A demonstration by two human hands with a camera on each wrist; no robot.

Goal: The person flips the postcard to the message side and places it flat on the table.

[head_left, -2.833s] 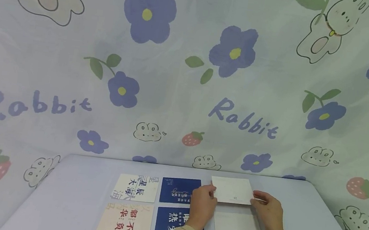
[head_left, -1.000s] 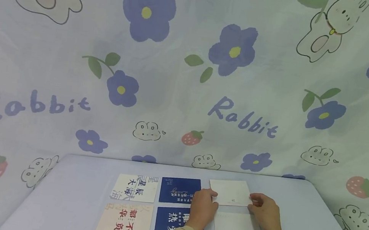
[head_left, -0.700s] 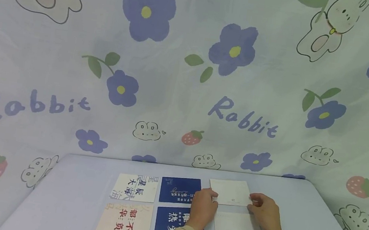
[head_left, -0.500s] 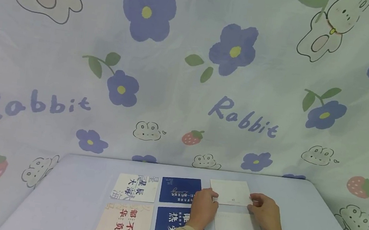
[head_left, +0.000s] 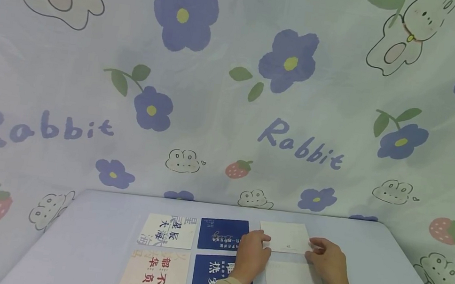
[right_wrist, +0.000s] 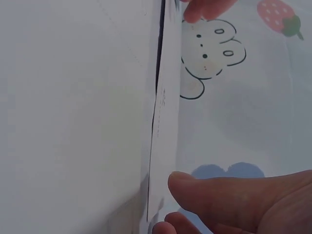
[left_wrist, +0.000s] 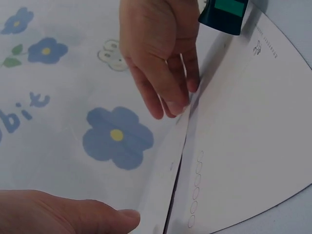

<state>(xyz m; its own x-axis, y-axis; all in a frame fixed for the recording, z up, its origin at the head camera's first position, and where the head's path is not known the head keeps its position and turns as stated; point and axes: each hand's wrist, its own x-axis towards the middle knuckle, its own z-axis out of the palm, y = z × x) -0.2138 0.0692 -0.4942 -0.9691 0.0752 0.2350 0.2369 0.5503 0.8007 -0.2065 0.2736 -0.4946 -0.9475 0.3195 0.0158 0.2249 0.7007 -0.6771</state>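
Observation:
A blank white postcard (head_left: 284, 237) lies in the back row at the right, between both hands. At its left edge my left hand (head_left: 250, 257) rests with fingertips touching the card; it covers parts of the two blue cards. My right hand (head_left: 328, 265) is at the opposite edge, thumb and forefinger apart at the card's side. A second white postcard (head_left: 289, 282) lies just in front, and the left wrist view shows its row of small printed ovals and a small logo. In the right wrist view the right thumb (right_wrist: 183, 183) stands against the back card's edge.
Left of the white cards lie a dark blue card (head_left: 217, 226) and another blue card (head_left: 199, 283) in front. Farther left are a white card with blue characters (head_left: 167, 231) and a cream card with red ones (head_left: 135, 270). A rabbit-and-flower curtain (head_left: 216, 93) hangs behind the table.
The back postcard, raised between both hands in the oldest frame, has come down flat and slightly nearer. Over the last second the hands and cards hardly move.

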